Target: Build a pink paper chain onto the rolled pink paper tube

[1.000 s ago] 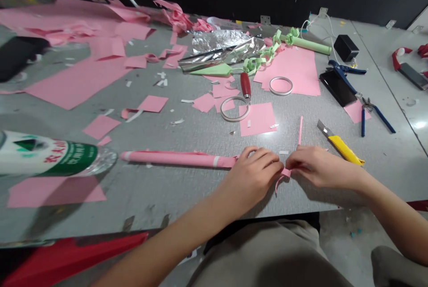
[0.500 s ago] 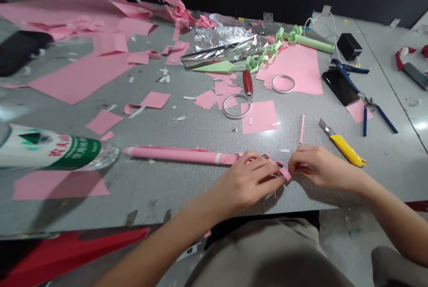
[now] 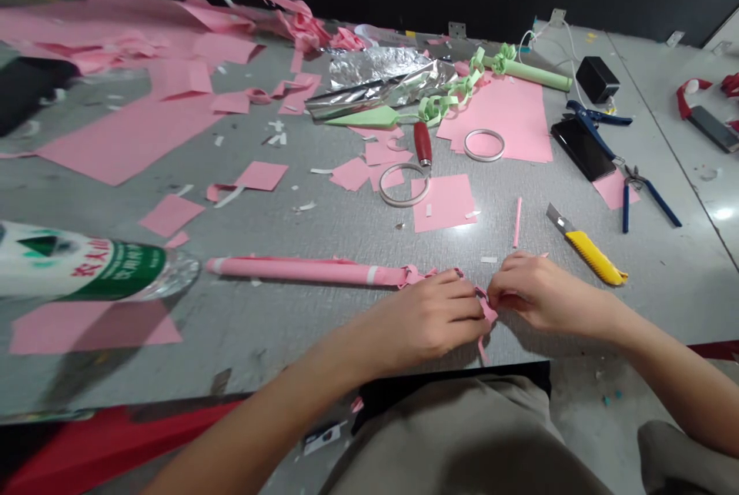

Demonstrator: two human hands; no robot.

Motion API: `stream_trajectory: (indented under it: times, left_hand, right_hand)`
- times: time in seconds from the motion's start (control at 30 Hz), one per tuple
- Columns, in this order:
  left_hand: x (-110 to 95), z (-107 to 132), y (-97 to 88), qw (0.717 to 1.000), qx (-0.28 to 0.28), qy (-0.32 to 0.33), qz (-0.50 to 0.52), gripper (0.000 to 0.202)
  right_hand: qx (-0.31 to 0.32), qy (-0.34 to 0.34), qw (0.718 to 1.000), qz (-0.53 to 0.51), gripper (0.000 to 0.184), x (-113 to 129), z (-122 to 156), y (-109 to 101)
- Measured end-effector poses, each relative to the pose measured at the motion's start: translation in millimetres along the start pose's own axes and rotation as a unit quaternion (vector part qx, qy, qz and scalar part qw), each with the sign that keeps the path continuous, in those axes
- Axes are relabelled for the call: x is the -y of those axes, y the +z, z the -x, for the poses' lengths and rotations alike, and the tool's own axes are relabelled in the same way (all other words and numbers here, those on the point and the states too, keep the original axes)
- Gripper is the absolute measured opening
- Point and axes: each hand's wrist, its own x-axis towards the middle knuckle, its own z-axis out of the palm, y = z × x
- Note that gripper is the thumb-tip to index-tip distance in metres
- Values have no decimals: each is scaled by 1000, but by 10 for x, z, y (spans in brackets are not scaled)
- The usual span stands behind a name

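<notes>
A rolled pink paper tube (image 3: 305,270), banded with white tape, lies across the near part of the table. From its right end runs a pink paper chain (image 3: 489,312), partly covered by my left hand (image 3: 433,318), whose fingers are curled over it. My right hand (image 3: 534,291) is closed in a pinch at the chain's right end; the fingertips' exact hold is partly hidden. Just beyond that hand is a thin pink paper roll (image 3: 517,222), with a small white tape piece (image 3: 489,259) nearby.
At the right lie a yellow box cutter (image 3: 594,255), blue-handled pliers (image 3: 635,183) and a phone (image 3: 583,148). Two tape rings (image 3: 484,145), pink sheets, foil (image 3: 378,68) and a green paper chain (image 3: 442,106) lie farther back. A water bottle (image 3: 138,268) lies at left.
My left hand's fingers have drawn closer together over the chain. The chain's end piece has turned and hangs lower. My right hand stays pinched beside it; the view has shifted slightly.
</notes>
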Motion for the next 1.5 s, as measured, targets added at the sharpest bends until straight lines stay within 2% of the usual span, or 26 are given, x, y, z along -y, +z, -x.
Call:
stream_trajectory:
  times: [0.23, 0.37, 0.43, 0.53, 0.67, 0.77, 0.87, 0.97, 1.1, 1.33, 1.5]
  left_hand:
    - [-60, -25, -1, 998, 38, -42, -24, 22]
    - [-25, 30, -42, 997, 43, -40, 44, 32]
    - [-3, 41, -44, 996, 44, -40, 68, 30]
    - [12, 36, 19, 997, 25, -46, 61, 17]
    - [-5, 29, 169, 998, -9, -53, 17, 22]
    - [-49, 30, 216, 996, -26, -86, 4, 24]
    - [-108, 25, 191, 991, -40, -129, 18, 25]
    - [-161, 14, 151, 987, -60, -146, 25, 28]
    - [-197, -5, 109, 988, -65, -143, 13, 31]
    - [-212, -45, 102, 994, -50, -96, -21, 31]
    - [-244, -47, 91, 990, -72, -115, -41, 31]
  right_hand:
    - [-8, 3, 998, 64, 22, 72, 1, 38]
    - [-18, 17, 998, 58, 20, 81, 11, -9]
    - [-16, 17, 998, 52, 20, 79, 9, -13]
    - [-14, 13, 998, 55, 21, 73, 3, 18]
    - [-28, 7, 997, 77, 22, 78, 18, 68]
    - [-43, 14, 997, 66, 24, 113, 52, 60]
    - [-46, 22, 997, 50, 22, 168, 96, 28]
    - [-41, 36, 998, 42, 23, 202, 132, 21]
    - [-40, 50, 997, 38, 26, 188, 149, 73]
    - [-69, 66, 995, 31, 29, 200, 183, 129]
    - [-71, 70, 994, 34, 25, 234, 209, 148]
